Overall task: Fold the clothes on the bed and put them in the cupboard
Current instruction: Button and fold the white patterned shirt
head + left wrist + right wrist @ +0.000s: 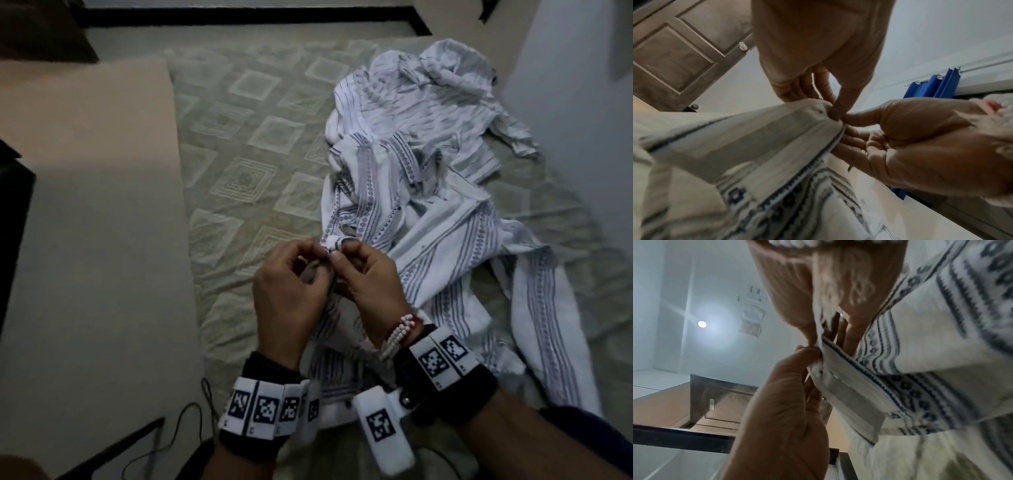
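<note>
A white shirt with blue patterned stripes [428, 240] lies crumpled on the right half of the bed [257, 154]. Both hands are raised over the bed's near part and hold one edge of it. My left hand [322, 255] pinches the button band [756, 146] between thumb and fingers. My right hand [339, 255] pinches the same band [849, 386] right beside it, so the fingertips almost touch. In the left wrist view a small dark button [820, 111] shows on the band close to my left thumb. A second white shirt with thin stripes [428, 102] lies bunched at the far right.
The pale green quilted sheet is bare on the bed's left half. Light floor [85, 240] runs along the left, with dark cables [191, 428] near my left wrist. A wall [582, 137] stands at the right. A brown panelled door [674, 56] and a blue curtain [931, 87] show behind.
</note>
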